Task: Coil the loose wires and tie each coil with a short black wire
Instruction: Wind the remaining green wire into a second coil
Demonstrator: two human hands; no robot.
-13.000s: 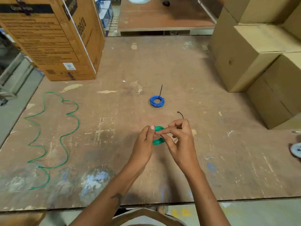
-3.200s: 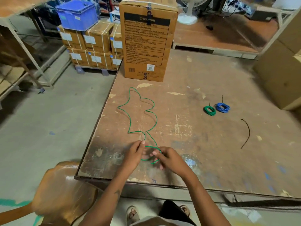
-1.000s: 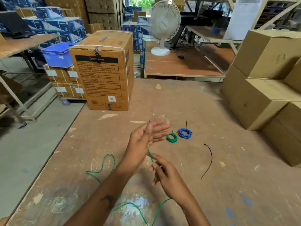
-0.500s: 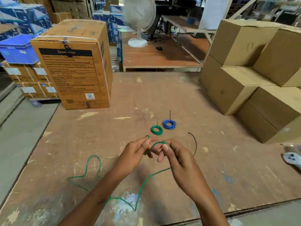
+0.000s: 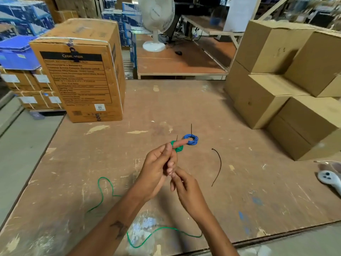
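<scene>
the printed cardboard box (image 5: 81, 74) at the left rear of the table carries a black band near its top edge with the brand name "crompton" in light letters, partly covered by a strip of tape. the lettering "ton" appears sideways at the lower right corner of the same face. the block of specification lines below the band, the small white code sticker and the white labels on the stacked cartons (image 5: 27, 85) are too blurred to read.
</scene>
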